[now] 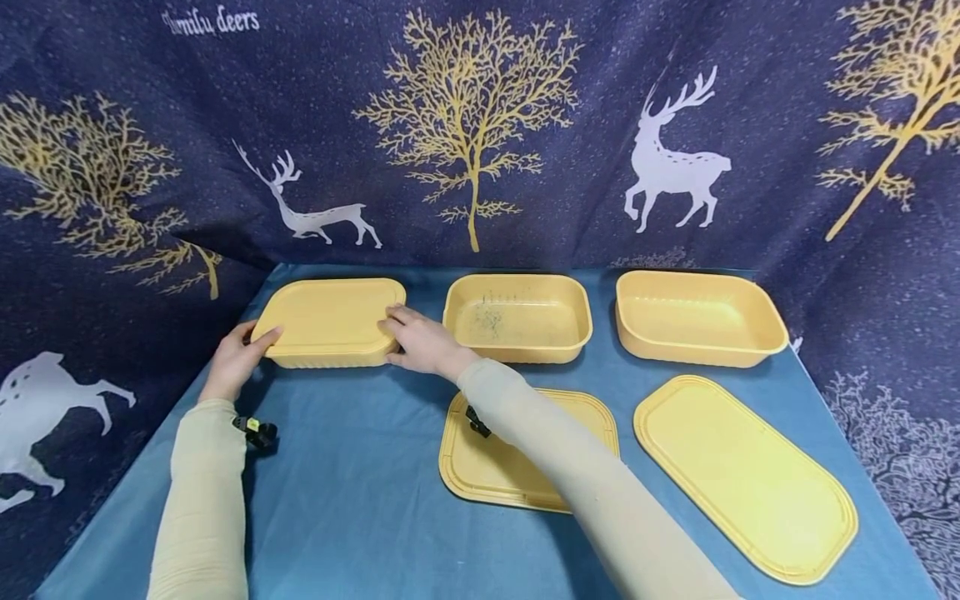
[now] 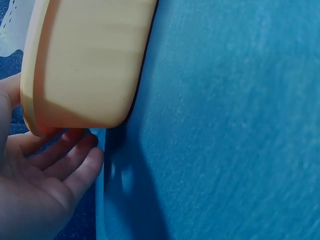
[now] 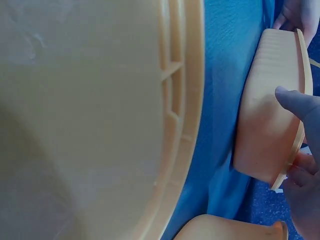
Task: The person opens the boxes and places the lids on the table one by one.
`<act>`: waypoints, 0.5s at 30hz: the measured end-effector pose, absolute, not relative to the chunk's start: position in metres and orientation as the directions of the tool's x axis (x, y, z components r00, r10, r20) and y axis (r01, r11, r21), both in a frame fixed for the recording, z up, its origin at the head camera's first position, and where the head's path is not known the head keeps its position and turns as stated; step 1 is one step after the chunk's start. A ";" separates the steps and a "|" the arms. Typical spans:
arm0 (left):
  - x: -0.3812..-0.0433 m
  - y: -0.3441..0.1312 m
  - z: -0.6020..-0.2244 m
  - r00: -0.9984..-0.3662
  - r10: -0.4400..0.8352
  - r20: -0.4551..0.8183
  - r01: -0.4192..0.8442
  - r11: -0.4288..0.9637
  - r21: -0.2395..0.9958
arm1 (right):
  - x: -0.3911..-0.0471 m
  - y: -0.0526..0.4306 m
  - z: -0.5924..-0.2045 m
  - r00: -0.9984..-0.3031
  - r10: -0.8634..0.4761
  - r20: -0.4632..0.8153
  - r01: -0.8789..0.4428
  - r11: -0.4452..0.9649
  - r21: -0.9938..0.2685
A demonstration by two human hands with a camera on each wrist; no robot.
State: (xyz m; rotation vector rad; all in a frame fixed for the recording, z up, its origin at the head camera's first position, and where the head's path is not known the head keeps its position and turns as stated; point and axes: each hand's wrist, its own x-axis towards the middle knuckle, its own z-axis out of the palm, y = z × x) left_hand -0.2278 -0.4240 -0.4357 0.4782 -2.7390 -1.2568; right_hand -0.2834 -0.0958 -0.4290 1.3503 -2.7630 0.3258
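A lidded yellow plastic container (image 1: 330,321) stands at the back left of the blue-covered table, its lid lying flat over the rim. My left hand (image 1: 234,360) grips its left end, thumb on top of the lid and fingers curled beneath the rim; the left wrist view shows these fingers (image 2: 82,155) close against the container's end wall (image 2: 85,95). At the right end, my right hand (image 1: 423,340) holds the lid's edge. In the right wrist view its thumb (image 3: 295,102) reaches along the front side while the fingers bend around the rim.
Two uncovered yellow containers stand along the back, one in the middle (image 1: 517,354) and one on the right (image 1: 701,354). Two yellow lids lie before them: a middle lid (image 1: 480,475), partly under my right forearm, and a slanted right lid (image 1: 742,475). A patterned dark curtain (image 1: 540,192) hangs behind.
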 end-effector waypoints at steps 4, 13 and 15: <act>-0.227 -0.423 -0.438 -0.943 -0.329 -0.053 -0.247 0.582 0.775 | -0.283 -0.098 -0.427 -0.624 -0.766 0.154 -0.781 0.604 -0.159; -0.228 -0.421 -0.436 -0.948 -0.317 -0.044 -0.230 0.580 0.782 | -0.285 -0.100 -0.427 -0.638 -0.749 0.177 -0.770 0.616 -0.168; -0.228 -0.422 -0.436 -0.947 -0.318 -0.043 -0.229 0.578 0.783 | -0.285 -0.100 -0.426 -0.633 -0.752 0.183 -0.774 0.611 -0.167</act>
